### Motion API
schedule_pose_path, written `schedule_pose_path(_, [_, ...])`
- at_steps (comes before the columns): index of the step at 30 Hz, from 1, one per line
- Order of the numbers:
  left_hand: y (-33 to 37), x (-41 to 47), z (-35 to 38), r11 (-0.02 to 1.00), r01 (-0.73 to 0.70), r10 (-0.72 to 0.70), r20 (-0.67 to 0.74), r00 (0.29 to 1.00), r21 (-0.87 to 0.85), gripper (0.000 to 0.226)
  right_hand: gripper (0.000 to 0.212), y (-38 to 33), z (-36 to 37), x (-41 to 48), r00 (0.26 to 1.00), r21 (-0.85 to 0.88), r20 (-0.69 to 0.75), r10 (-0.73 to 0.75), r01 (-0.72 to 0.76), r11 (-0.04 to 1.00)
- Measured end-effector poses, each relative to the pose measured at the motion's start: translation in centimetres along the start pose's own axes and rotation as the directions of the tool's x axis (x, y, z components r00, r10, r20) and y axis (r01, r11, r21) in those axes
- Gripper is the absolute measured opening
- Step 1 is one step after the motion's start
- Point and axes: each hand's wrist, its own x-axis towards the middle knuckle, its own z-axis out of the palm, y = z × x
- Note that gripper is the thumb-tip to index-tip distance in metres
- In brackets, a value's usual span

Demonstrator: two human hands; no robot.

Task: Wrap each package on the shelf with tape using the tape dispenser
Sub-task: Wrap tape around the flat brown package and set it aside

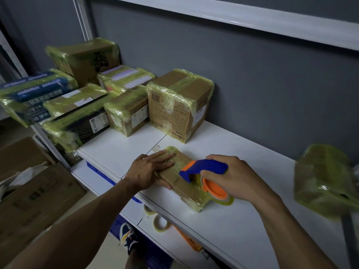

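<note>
Well along: the stacked packages (124, 98) already wore tape, while the left hand (149, 169) pressed flat on the small box (180, 181) and the right hand (233, 175) gripped the tape dispenser (204, 171) against it.

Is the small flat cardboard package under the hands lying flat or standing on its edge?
Lying flat: the small flat cardboard package rests broad face down on the white shelf.

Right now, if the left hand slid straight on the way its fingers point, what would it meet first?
Likely the tall taped box at the back of the shelf. The left hand lies flat on the small package, fingers pointing up and right; depth is uncertain.
</note>
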Motion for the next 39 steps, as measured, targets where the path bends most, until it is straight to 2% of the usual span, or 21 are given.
schedule_pose_path(5, [-0.5, 0.7, -0.6, 0.998, -0.037, 0.035, 0.044, 0.998, 0.051, 0.079, 0.016, 0.9, 0.5, -0.1, 1.000, -0.026, 0.007, 0.016, -0.015, 1.000])
schedule_pose_path(10, [1.1, 0.4, -1.2, 0.994, -0.026, 0.016, 0.096, 0.995, 0.110, 0.107, 0.019, 1.3, 0.8, 0.7, 1.000, -0.016, 0.001, 0.030, -0.030, 0.999])
schedule_pose_path(12, [2.9, 0.0, -1.0, 0.998, -0.026, 0.024, 0.037, 0.999, 0.056, 0.116, 0.018, 1.4, 0.8, 0.9, 0.999, 0.001, -0.006, 0.036, -0.036, 0.999])
schedule_pose_path(14, [4.8, 0.1, -0.5, 0.999, -0.033, 0.034, 0.052, 0.998, -0.028, 0.120, 0.017, 1.4, 0.9, 1.0, 1.000, 0.009, -0.015, 0.028, -0.028, 1.000])
schedule_pose_path(16, [6.0, 0.3, 0.2, 0.997, -0.011, 0.019, 0.096, 0.995, -0.076, 0.120, 0.016, 1.3, 0.9, 1.0, 1.000, 0.010, -0.020, 0.019, -0.019, 1.000])
schedule_pose_path(22, [5.9, 0.5, 0.8, 0.993, 0.008, -0.002, 0.049, 0.999, -0.114, 0.117, 0.014, 1.4, 0.9, 0.4, 0.999, 0.022, -0.028, 0.029, -0.029, 0.999])
schedule_pose_path(28, [5.2, 1.0, 1.2, 0.995, 0.026, -0.022, 0.035, 0.999, -0.098, 0.115, 0.015, 1.3, 0.1, -0.5, 1.000, 0.030, -0.022, 0.012, -0.011, 0.999])
schedule_pose_path(36, [3.6, 1.9, 0.9, 0.996, -0.033, 0.035, 0.020, 0.999, -0.079, 0.112, 0.013, 2.6, -0.7, -2.3, 0.999, 0.048, -0.034, 0.032, -0.030, 0.998])
schedule_pose_path(39, [3.0, 2.3, 0.8, 0.997, -0.040, 0.043, 0.051, 0.998, -0.061, 0.111, 0.020, 3.0, 0.0, -2.0, 0.998, 0.075, -0.052, 0.042, -0.038, 0.996])
